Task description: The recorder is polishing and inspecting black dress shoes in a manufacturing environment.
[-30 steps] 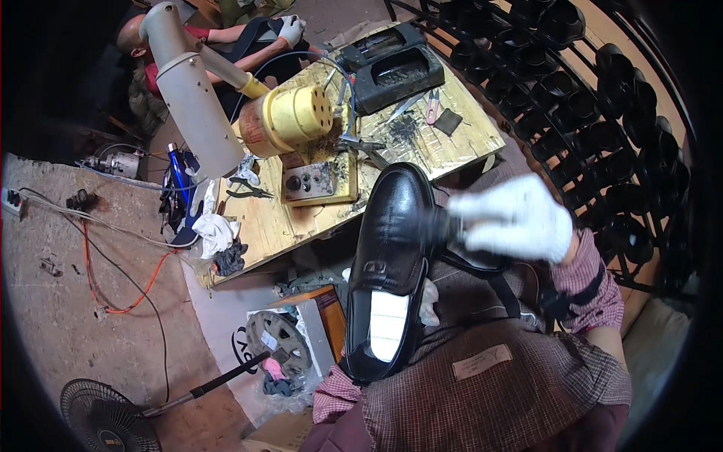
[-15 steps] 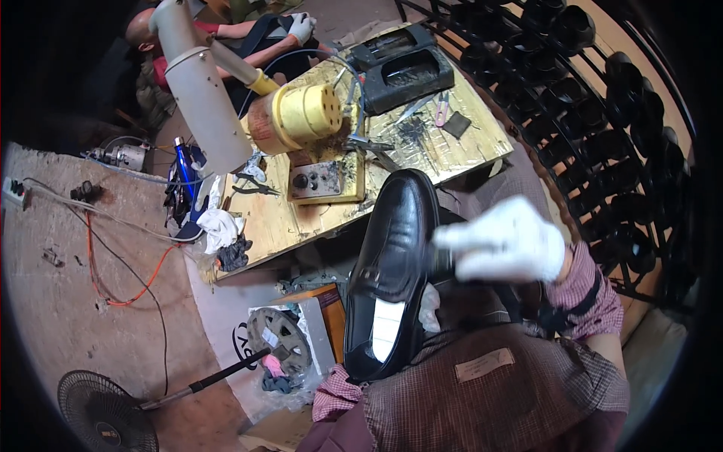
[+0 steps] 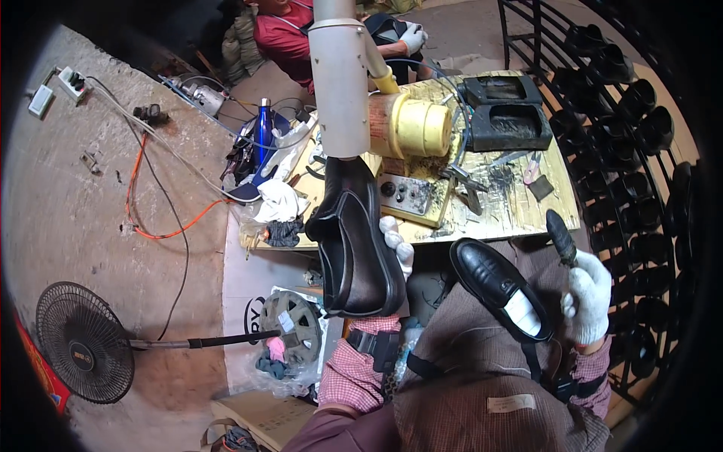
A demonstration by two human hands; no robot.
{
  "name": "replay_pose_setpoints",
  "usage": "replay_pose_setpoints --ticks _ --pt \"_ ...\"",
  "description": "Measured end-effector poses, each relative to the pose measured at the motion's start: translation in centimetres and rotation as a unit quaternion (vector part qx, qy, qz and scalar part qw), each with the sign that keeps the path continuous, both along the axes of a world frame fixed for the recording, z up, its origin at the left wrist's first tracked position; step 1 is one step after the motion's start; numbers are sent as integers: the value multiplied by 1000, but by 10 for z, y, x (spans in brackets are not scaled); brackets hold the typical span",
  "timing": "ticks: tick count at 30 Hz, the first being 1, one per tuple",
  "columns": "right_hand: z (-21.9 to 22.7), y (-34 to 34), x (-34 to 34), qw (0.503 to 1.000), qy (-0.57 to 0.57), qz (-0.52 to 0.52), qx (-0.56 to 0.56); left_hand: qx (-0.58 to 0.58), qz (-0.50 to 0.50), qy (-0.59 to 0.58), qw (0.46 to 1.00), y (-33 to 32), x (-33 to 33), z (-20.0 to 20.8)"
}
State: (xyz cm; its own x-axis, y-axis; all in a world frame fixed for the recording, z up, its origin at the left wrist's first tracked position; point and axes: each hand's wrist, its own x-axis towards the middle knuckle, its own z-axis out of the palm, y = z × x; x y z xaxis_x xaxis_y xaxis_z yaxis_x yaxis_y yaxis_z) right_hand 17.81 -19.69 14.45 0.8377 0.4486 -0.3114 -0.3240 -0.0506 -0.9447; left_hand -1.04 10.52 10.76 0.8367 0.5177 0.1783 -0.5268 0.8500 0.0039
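Observation:
A black leather shoe (image 3: 360, 245) is upright in my left hand (image 3: 397, 245), whose gloved fingers wrap its right side. The toe points away from me, close to the lower end of a thick grey tube (image 3: 339, 98); I cannot tell whether they touch. My gloved right hand (image 3: 587, 295) is closed on a dark, rough, finger-shaped tool (image 3: 560, 236) that points up and left; its exact kind is unclear. On my apron-covered lap lies a second black shoe (image 3: 497, 282) with a white insole patch, toe toward the table, just left of my right hand.
On the wooden table (image 3: 497, 200) stand a control box (image 3: 405, 194), a yellow cylinder (image 3: 423, 128) and black trays (image 3: 512, 124). White cloth (image 3: 279, 202) and a blue bottle (image 3: 263, 129) are at left. A fan (image 3: 84, 343) stands lower left, a shoe rack (image 3: 625, 188) right. A co-worker (image 3: 282, 41) sits beyond.
The view has shifted left. My left hand now raises one shoe beneath the tube, while another shoe lies on my lap. My right hand has moved right and away from the shoe, with the dark tool now visible.

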Motion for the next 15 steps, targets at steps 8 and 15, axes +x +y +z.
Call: replay_pose_setpoints --ticks 8,15 --pt "4 3 -2 998 19 64 -18 -72 -197 75 975 0 -27 -13" --pt "8 45 -3 848 -452 275 7 77 -239 306 919 -73 -62 -14"
